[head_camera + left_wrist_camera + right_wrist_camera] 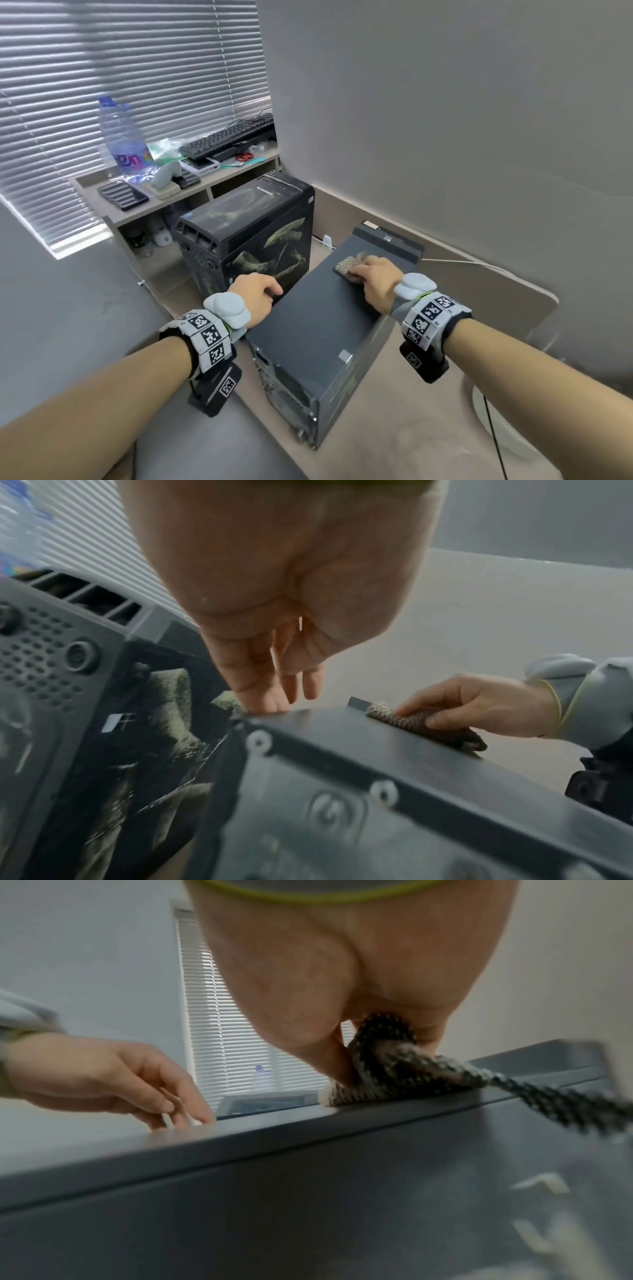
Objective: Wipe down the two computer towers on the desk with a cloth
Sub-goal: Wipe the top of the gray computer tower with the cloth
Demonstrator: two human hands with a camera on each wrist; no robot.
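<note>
The near tower [322,329] shows a smooth, matt dark-grey painted metal lid; its rear panel [342,818] is bare, dull sheet metal with screws; the cloth [349,265] looks coarse, a knobbly grey-and-white weave; the far tower [253,233] is glossy black with a camouflage print, its top vents plastic; the bench [404,445] is matt beige, smooth; the bottle [125,140] on the shelf is clear, shiny plastic.

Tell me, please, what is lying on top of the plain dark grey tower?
A scaly-textured grey-brown cloth lies on the plain dark grey tower, pressed by the right hand; left hand fingertips touch its left edge. Surface under the cloth is hidden.
</note>
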